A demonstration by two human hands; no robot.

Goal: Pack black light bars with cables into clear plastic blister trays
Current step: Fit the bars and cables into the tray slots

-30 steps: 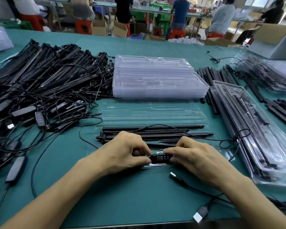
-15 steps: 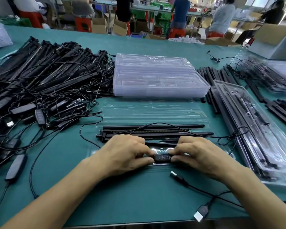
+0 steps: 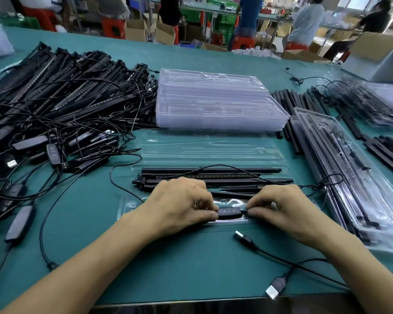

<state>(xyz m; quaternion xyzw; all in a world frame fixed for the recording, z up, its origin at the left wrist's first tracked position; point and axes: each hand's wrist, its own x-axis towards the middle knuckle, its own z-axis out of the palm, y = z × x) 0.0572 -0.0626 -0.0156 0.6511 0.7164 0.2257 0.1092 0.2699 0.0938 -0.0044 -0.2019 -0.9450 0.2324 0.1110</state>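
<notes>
On the green table (image 3: 191, 268), my left hand (image 3: 179, 205) and right hand (image 3: 281, 209) pinch the remote (image 3: 229, 211), pushing it into the tray (image 3: 132, 207). Next I tuck in the cable (image 3: 281, 257).

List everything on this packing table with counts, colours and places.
Table: one, teal, under everything.
Open tray: one, clear, centre.
Light bars: a few, black, in the open tray.
Controller: one, black, at the tray's near edge.
Tray stack: one, clear, behind the open tray.
Bar pile: many, black, left, cables tangled.
Packed trays: a few, clear, right.
USB plugs: two, black, front right.
Left hand: pinches the controller's left end.
Right hand: pinches its right end.
</notes>
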